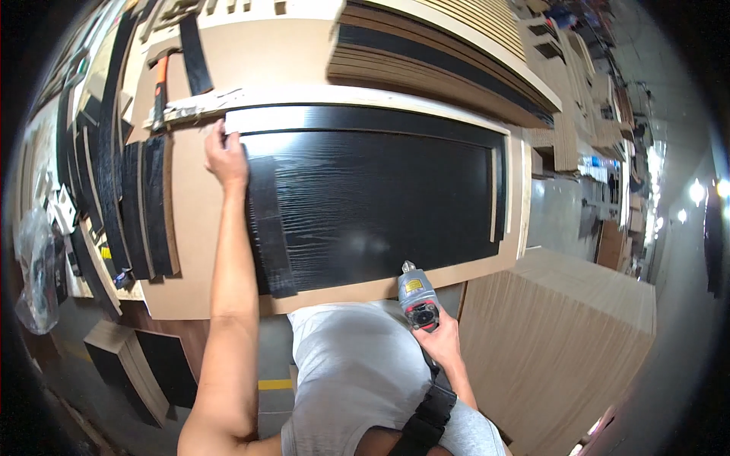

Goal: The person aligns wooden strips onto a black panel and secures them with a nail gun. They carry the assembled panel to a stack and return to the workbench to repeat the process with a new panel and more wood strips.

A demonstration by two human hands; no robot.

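A black wood-grain panel (380,197) lies flat before me, with a black strip (350,120) along its far edge and another strip (272,228) near its left end. My left hand (226,159) is at the far left corner, its fingers curled against the end of the far strip. In my right hand (442,340) is a grey handheld power tool (414,289) with a yellow label, a red and black rear and a metal nose. The nose points away from me, over the panel's near edge. Which kind of power tool it is, I cannot tell.
A wooden batten (334,95) borders the panel's far side. Beyond it are stacked boards (433,64). An orange-handled hammer (160,83) and black strips (144,205) lie to the left. A tall stack of brown boards (563,311) stands at the near right.
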